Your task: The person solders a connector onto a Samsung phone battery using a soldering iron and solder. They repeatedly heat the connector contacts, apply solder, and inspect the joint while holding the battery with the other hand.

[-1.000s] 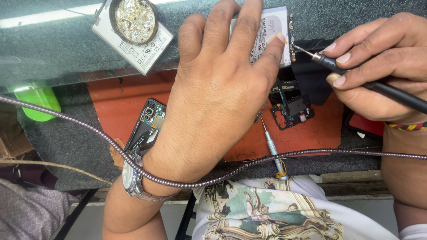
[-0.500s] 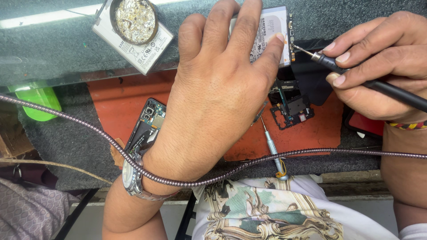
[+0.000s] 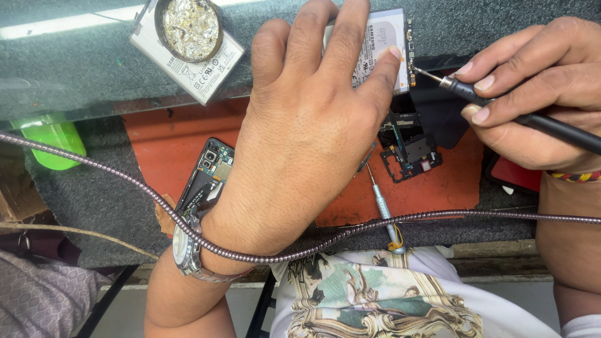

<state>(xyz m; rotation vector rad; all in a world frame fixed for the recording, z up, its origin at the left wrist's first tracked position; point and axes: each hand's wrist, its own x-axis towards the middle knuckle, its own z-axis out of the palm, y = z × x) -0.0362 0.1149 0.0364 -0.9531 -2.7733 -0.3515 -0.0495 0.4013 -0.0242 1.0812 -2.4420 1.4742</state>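
We press our left hand [image 3: 307,138] flat over the opened phone [image 3: 382,50]. Our right hand [image 3: 532,94] pinches the black screwdriver [image 3: 526,117], shaft running right-to-left, tip touching the phone's right edge.

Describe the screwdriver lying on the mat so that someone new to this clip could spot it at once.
Start at the orange mat in the middle of the bench. Near its lower edge, just right of the left hand, a slim screwdriver lies loose, its tip pointing up toward the black phone part. Unlike the dark tool held in the right hand, it has a silvery shaft with a yellow end and nobody touches it.
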